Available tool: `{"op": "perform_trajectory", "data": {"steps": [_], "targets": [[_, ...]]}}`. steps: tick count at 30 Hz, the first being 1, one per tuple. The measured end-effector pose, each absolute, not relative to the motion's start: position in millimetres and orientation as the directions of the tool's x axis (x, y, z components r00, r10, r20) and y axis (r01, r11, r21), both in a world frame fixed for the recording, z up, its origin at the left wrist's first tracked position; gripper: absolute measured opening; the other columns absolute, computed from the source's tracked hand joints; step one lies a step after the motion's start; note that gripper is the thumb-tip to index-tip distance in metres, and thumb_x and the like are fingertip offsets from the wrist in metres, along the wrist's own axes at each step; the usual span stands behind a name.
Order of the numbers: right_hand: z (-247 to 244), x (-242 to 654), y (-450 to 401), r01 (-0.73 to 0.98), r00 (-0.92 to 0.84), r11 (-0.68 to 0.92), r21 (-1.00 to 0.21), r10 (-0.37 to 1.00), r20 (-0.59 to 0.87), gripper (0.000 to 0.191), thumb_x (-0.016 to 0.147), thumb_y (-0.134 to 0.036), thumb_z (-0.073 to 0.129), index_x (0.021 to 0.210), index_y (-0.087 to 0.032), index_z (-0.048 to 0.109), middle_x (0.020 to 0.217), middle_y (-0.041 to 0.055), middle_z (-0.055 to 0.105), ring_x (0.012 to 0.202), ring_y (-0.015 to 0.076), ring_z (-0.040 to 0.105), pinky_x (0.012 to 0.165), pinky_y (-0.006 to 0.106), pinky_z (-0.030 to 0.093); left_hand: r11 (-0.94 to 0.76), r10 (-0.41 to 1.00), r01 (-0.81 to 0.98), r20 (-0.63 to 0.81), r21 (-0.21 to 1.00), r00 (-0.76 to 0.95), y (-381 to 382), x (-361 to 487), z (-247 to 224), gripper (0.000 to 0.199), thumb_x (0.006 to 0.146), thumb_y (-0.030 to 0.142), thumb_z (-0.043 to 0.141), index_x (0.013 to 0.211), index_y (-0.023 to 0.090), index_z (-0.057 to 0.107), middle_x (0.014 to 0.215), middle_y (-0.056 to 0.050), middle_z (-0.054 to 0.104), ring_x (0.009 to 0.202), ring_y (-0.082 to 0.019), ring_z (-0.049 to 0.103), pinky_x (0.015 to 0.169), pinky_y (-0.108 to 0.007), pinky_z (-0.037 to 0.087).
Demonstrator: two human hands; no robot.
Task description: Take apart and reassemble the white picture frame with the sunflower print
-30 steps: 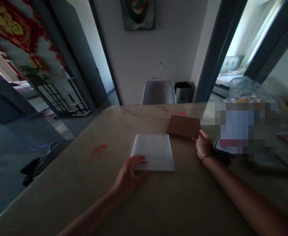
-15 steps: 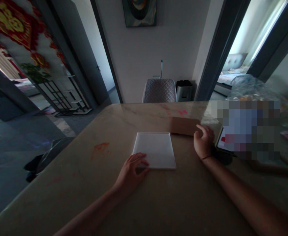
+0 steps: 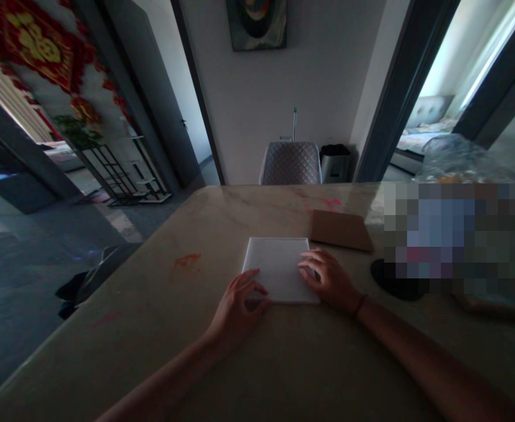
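Note:
A flat white square (image 3: pixel 279 258), perhaps a thin box or a pad, lies on the table in front of me. At its near left corner rests my left hand (image 3: pixel 242 299), fingers apart and slightly bent, the thumb by the front edge. My right hand (image 3: pixel 328 278) lies over the right edge with spread fingers on the white surface. Neither hand is closed round it. Just beyond the right hand, a brown flat board (image 3: pixel 341 230) that looks like cardboard lies on the table.
The stone-look table (image 3: pixel 187 351) has orange and pink smears. To the right is a dark round base (image 3: pixel 396 281), partly hidden by a blurred patch, with clear plastic wrapping (image 3: pixel 451 158) behind. A quilted chair (image 3: pixel 290 164) and a bin (image 3: pixel 335 163) stand beyond the far edge.
My right hand has come off the brown board and moved left and nearer, onto the white square's right edge. My left hand keeps its place. The view has shifted slightly.

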State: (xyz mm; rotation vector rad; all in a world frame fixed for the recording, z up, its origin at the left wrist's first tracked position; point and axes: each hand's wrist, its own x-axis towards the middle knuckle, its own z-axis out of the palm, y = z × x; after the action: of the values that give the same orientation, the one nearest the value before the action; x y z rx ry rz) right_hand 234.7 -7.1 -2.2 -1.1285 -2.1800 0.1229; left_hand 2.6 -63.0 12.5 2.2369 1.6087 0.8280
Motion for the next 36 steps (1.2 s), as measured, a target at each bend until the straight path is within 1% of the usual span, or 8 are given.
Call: {"op": "perform_trajectory", "data": {"steps": [3, 6, 11, 17, 23, 30, 33, 36], "targets": [[-6, 237, -4, 0.713, -0.352, 0.588, -0.383, 0.772, 0.529, 0.027, 0.084, -0.029, 0.044, 0.098, -0.018, 0.064, 0.105, 0.0102, 0.063, 0.103, 0.0226, 0.053, 0.095, 0.044, 0.038, -0.35, 0.928, 0.79, 0.304, 0.503, 0.218, -62, 1, 11, 0.018, 0.08, 0.025, 0.048, 0.086, 0.022, 0.065, 0.125, -0.007, 0.053, 0.114, -0.023, 0.048, 0.095, -0.044, 0.039], [-7, 237, -3, 0.705, -0.38, 0.597, -0.383, 0.774, 0.507, 0.031, 0.085, -0.029, 0.043, 0.107, -0.018, 0.061, 0.107, 0.0096, 0.063, 0.106, 0.0224, 0.053, 0.096, 0.045, 0.037, -0.356, 0.926, 0.816, 0.291, 0.455, 0.242, -62, 3, 10, 0.025, 0.081, 0.032, 0.049, 0.1, 0.022, 0.063, 0.131, -0.008, 0.048, 0.121, -0.025, 0.042, 0.098, -0.046, 0.036], [-2, 232, -7, 0.743, -0.4, 0.583, -0.329, 0.781, 0.479, 0.032, 0.087, -0.032, 0.042, 0.11, -0.019, 0.059, 0.111, 0.0088, 0.063, 0.11, 0.0227, 0.051, 0.104, 0.053, 0.021, -0.375, 0.921, 0.843, 0.254, 0.385, 0.294, -64, 7, 9, 0.04, 0.081, 0.036, 0.049, 0.117, 0.02, 0.055, 0.136, -0.011, 0.042, 0.127, -0.028, 0.033, 0.102, -0.049, 0.03], [-1, 218, -19, 0.774, -0.366, 0.528, -0.349, 0.823, 0.435, 0.038, 0.086, -0.039, 0.042, 0.114, -0.018, 0.056, 0.117, 0.0122, 0.059, 0.115, 0.0258, 0.048, 0.103, 0.053, 0.024, -0.356, 0.926, 0.868, 0.257, 0.347, 0.277, -64, 8, 8, 0.041, 0.083, 0.031, 0.045, 0.12, 0.017, 0.052, 0.137, -0.013, 0.039, 0.128, -0.026, 0.031, 0.102, -0.047, 0.031], [-13, 205, -31, 0.801, -0.334, 0.486, -0.351, 0.848, 0.412, 0.061, 0.083, -0.049, 0.043, 0.131, -0.013, 0.038, 0.133, 0.0187, 0.042, 0.129, 0.0323, 0.027, 0.103, 0.054, 0.023, -0.373, 0.918, 0.869, 0.263, 0.325, 0.296, -63, 7, 5, 0.042, 0.083, 0.031, 0.044, 0.122, 0.015, 0.05, 0.137, -0.013, 0.039, 0.129, -0.026, 0.031, 0.103, -0.046, 0.03], [-9, 207, -31, 0.791, -0.396, 0.53, -0.305, 0.824, 0.405, 0.068, 0.084, -0.05, 0.038, 0.136, -0.01, 0.025, 0.136, 0.0201, 0.037, 0.129, 0.0291, 0.028, 0.105, 0.052, 0.021, -0.403, 0.901, 0.887, 0.268, 0.227, 0.341, -62, 6, 2, 0.045, 0.084, 0.038, 0.045, 0.124, 0.018, 0.048, 0.137, -0.013, 0.04, 0.128, -0.026, 0.031, 0.103, -0.047, 0.03], [-4, 206, -32, 0.786, -0.453, 0.565, -0.251, 0.803, 0.388, 0.07, 0.083, -0.052, 0.038, 0.136, -0.008, 0.025, 0.137, 0.0222, 0.035, 0.129, 0.0291, 0.03, 0.106, 0.053, 0.016, -0.419, 0.889, 0.891, 0.28, 0.177, 0.363, -63, 7, 2, 0.049, 0.083, 0.045, 0.045, 0.124, 0.018, 0.048, 0.136, -0.013, 0.041, 0.127, -0.027, 0.033, 0.104, -0.05, 0.027], [-3, 206, -33, 0.759, -0.498, 0.604, -0.243, 0.779, 0.381, 0.071, 0.083, -0.053, 0.038, 0.135, -0.008, 0.027, 0.138, 0.0228, 0.033, 0.129, 0.0282, 0.029, 0.107, 0.05, 0.019, -0.424, 0.886, 0.893, 0.274, 0.154, 0.374, -64, 8, 4, 0.052, 0.083, 0.047, 0.044, 0.125, 0.017, 0.047, 0.135, -0.015, 0.041, 0.127, -0.027, 0.034, 0.105, -0.049, 0.027]]}}
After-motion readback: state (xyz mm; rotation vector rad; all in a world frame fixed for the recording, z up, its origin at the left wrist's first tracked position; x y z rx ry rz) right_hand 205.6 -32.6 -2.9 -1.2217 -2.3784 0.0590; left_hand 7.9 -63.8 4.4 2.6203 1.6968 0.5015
